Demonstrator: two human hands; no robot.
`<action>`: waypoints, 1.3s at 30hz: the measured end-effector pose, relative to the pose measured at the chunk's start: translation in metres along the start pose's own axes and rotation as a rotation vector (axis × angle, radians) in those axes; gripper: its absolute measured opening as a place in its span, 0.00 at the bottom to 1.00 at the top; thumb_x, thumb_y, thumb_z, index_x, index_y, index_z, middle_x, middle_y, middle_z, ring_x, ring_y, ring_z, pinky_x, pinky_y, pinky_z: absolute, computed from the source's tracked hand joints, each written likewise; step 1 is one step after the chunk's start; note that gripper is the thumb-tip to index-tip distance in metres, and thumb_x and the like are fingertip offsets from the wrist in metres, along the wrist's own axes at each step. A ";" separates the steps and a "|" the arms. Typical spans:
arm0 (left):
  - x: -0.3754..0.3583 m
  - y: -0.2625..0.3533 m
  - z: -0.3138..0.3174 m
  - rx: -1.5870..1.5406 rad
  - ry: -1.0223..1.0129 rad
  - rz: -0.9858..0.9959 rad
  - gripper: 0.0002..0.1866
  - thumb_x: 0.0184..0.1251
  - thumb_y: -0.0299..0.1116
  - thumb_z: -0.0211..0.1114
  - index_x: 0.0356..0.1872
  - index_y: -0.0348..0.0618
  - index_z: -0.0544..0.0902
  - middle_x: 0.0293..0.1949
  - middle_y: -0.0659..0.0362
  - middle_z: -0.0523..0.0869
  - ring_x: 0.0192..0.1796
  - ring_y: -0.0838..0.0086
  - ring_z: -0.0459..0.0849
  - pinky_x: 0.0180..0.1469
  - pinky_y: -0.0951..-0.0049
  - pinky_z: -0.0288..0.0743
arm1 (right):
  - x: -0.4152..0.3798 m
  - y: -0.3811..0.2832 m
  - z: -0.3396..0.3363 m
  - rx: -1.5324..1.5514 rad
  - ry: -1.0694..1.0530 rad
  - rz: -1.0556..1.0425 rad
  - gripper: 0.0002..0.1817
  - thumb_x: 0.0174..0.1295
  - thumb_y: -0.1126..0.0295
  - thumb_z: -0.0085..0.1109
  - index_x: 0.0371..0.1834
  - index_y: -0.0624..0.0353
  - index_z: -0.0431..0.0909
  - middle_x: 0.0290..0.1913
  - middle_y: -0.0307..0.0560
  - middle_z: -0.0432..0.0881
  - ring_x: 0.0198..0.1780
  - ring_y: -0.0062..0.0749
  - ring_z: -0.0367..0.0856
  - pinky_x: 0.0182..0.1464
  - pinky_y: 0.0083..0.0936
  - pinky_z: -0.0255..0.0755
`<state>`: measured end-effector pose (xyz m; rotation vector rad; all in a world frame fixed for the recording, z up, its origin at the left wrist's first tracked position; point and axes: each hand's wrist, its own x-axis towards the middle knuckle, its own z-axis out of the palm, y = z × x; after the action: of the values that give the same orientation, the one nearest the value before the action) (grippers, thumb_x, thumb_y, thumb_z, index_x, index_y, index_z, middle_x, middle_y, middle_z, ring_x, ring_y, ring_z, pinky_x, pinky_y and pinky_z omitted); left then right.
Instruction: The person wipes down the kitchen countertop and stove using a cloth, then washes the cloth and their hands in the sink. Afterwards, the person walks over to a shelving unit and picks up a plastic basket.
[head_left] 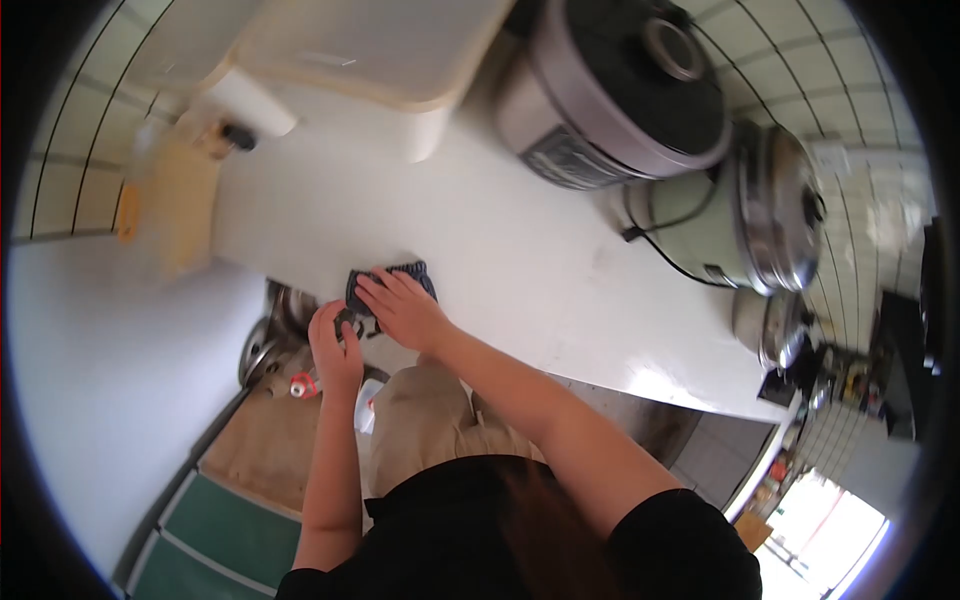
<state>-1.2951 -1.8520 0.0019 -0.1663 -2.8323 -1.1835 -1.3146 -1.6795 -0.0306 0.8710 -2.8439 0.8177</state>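
Observation:
A dark, ridged cloth (417,272) lies bunched near the front edge of the white counter (480,260). My right hand (405,308) is on top of it, fingers bent over the cloth and pressing it to the surface. Just left of it, at the counter's edge, my left hand (335,345) is cupped, with its thumb apart from the curled fingers. Something dark shows in the gap between them, partly hidden by the fingers.
A pale plastic bin (350,60) stands at the back, beside a large rice cooker (610,100). A green pot with a steel lid (740,215) and its black cord sit to the right. Metal pots (285,315) and a cardboard sheet (262,440) lie below on the left.

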 end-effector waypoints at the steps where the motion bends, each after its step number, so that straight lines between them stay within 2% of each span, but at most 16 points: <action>1: 0.004 0.006 0.005 -0.028 -0.041 0.021 0.16 0.61 0.19 0.54 0.51 0.35 0.75 0.51 0.48 0.78 0.56 0.52 0.74 0.60 0.57 0.66 | -0.019 0.004 -0.010 -0.016 0.003 0.042 0.33 0.51 0.66 0.62 0.64 0.60 0.69 0.69 0.45 0.65 0.71 0.44 0.59 0.68 0.41 0.58; 6: 0.012 0.044 0.043 -0.072 -0.195 0.192 0.17 0.60 0.19 0.53 0.51 0.36 0.75 0.52 0.47 0.78 0.56 0.52 0.74 0.60 0.58 0.67 | -0.127 0.018 -0.054 -0.069 0.057 0.279 0.34 0.50 0.70 0.61 0.66 0.58 0.68 0.70 0.43 0.64 0.71 0.42 0.60 0.69 0.41 0.57; 11: 0.007 0.095 0.087 -0.177 -0.356 0.361 0.17 0.61 0.19 0.53 0.53 0.36 0.74 0.52 0.47 0.78 0.56 0.52 0.74 0.59 0.58 0.67 | -0.248 0.021 -0.085 -0.291 0.164 0.657 0.34 0.51 0.73 0.57 0.67 0.55 0.67 0.70 0.42 0.64 0.72 0.43 0.59 0.68 0.41 0.59; 15: -0.008 0.140 0.118 -0.229 -0.543 0.464 0.17 0.63 0.20 0.53 0.55 0.36 0.72 0.52 0.47 0.77 0.57 0.51 0.73 0.59 0.57 0.67 | -0.331 0.020 -0.109 -0.374 0.245 1.052 0.31 0.55 0.74 0.53 0.67 0.55 0.66 0.70 0.43 0.63 0.71 0.45 0.61 0.68 0.42 0.59; 18: -0.025 0.171 0.135 -0.224 -0.611 0.601 0.18 0.64 0.22 0.53 0.55 0.35 0.71 0.54 0.47 0.76 0.57 0.52 0.73 0.60 0.57 0.66 | -0.401 0.018 -0.116 -0.401 0.373 1.312 0.31 0.55 0.74 0.53 0.67 0.54 0.66 0.71 0.43 0.62 0.70 0.46 0.61 0.67 0.43 0.60; 19: -0.032 0.182 0.142 -0.244 -0.619 0.622 0.18 0.64 0.22 0.53 0.56 0.35 0.71 0.54 0.47 0.76 0.57 0.52 0.73 0.60 0.57 0.66 | -0.422 0.012 -0.122 -0.369 0.426 1.404 0.26 0.60 0.74 0.52 0.65 0.58 0.68 0.68 0.47 0.66 0.67 0.49 0.65 0.65 0.39 0.63; 22: -0.060 0.216 0.160 -0.285 -0.662 0.685 0.19 0.63 0.22 0.53 0.56 0.35 0.71 0.55 0.47 0.75 0.57 0.53 0.73 0.60 0.57 0.66 | -0.485 -0.013 -0.125 -0.044 0.982 1.606 0.20 0.62 0.75 0.49 0.59 0.65 0.72 0.61 0.53 0.74 0.60 0.54 0.72 0.61 0.35 0.67; 24: -0.088 0.240 0.179 -0.306 -0.714 0.732 0.19 0.63 0.22 0.53 0.57 0.36 0.70 0.55 0.47 0.75 0.56 0.54 0.73 0.60 0.58 0.66 | -0.527 -0.047 -0.124 0.112 1.161 1.735 0.18 0.64 0.75 0.47 0.55 0.67 0.74 0.54 0.53 0.80 0.54 0.48 0.78 0.58 0.30 0.70; 28: -0.183 0.307 0.229 -0.363 -0.914 0.845 0.19 0.62 0.23 0.54 0.55 0.36 0.72 0.51 0.48 0.76 0.53 0.57 0.75 0.59 0.60 0.67 | -0.614 -0.132 -0.098 0.737 1.920 1.493 0.17 0.66 0.72 0.49 0.56 0.68 0.75 0.48 0.43 0.82 0.48 0.28 0.79 0.53 0.26 0.72; 30: -0.250 0.342 0.259 -0.420 -1.057 0.903 0.18 0.61 0.23 0.55 0.54 0.36 0.72 0.50 0.49 0.76 0.51 0.58 0.75 0.58 0.61 0.68 | -0.657 -0.184 -0.094 0.900 2.234 1.302 0.17 0.66 0.71 0.50 0.55 0.69 0.74 0.43 0.42 0.82 0.44 0.28 0.79 0.49 0.26 0.73; 33: -0.360 0.398 0.294 -0.505 -1.299 0.983 0.18 0.63 0.25 0.56 0.54 0.37 0.74 0.48 0.49 0.78 0.50 0.60 0.78 0.56 0.64 0.72 | -0.716 -0.262 -0.098 0.790 2.425 1.318 0.15 0.65 0.69 0.52 0.50 0.67 0.75 0.40 0.42 0.81 0.39 0.26 0.79 0.44 0.24 0.73; 34: -0.392 0.411 0.308 -0.514 -1.392 0.945 0.17 0.64 0.27 0.56 0.55 0.37 0.74 0.47 0.49 0.79 0.50 0.61 0.79 0.56 0.64 0.72 | -0.732 -0.281 -0.099 0.723 2.486 1.361 0.14 0.64 0.69 0.52 0.49 0.67 0.75 0.39 0.43 0.81 0.39 0.27 0.79 0.43 0.24 0.74; 35: -0.423 0.425 0.321 -0.517 -1.480 0.893 0.17 0.66 0.29 0.57 0.55 0.37 0.74 0.46 0.49 0.80 0.50 0.61 0.79 0.57 0.65 0.72 | -0.754 -0.300 -0.095 0.718 2.505 1.295 0.14 0.64 0.70 0.51 0.48 0.66 0.75 0.39 0.44 0.81 0.38 0.29 0.80 0.43 0.26 0.74; 36: -0.450 0.435 0.329 -0.589 -1.582 0.755 0.16 0.70 0.32 0.55 0.55 0.37 0.74 0.46 0.51 0.82 0.50 0.65 0.80 0.56 0.68 0.73 | -0.773 -0.316 -0.094 0.715 2.525 1.242 0.14 0.64 0.70 0.50 0.48 0.66 0.76 0.38 0.45 0.81 0.38 0.30 0.81 0.43 0.27 0.75; 38: -0.483 0.457 0.339 -0.647 -1.774 0.426 0.15 0.73 0.34 0.53 0.55 0.38 0.74 0.46 0.55 0.82 0.49 0.71 0.81 0.55 0.71 0.73 | -0.794 -0.335 -0.106 0.673 2.663 1.185 0.13 0.64 0.72 0.47 0.47 0.66 0.75 0.40 0.47 0.82 0.39 0.34 0.82 0.45 0.31 0.76; 39: -0.488 0.465 0.348 -0.634 -1.820 0.383 0.15 0.74 0.35 0.52 0.55 0.39 0.74 0.46 0.56 0.82 0.48 0.73 0.81 0.53 0.72 0.74 | -0.803 -0.341 -0.111 0.688 2.651 1.157 0.13 0.64 0.71 0.46 0.47 0.66 0.75 0.41 0.49 0.82 0.41 0.38 0.83 0.48 0.32 0.77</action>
<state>-0.7596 -1.3156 0.0349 -2.8723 -2.5171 -2.4512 -0.4687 -1.4563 0.0635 -1.2760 -0.2286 1.1266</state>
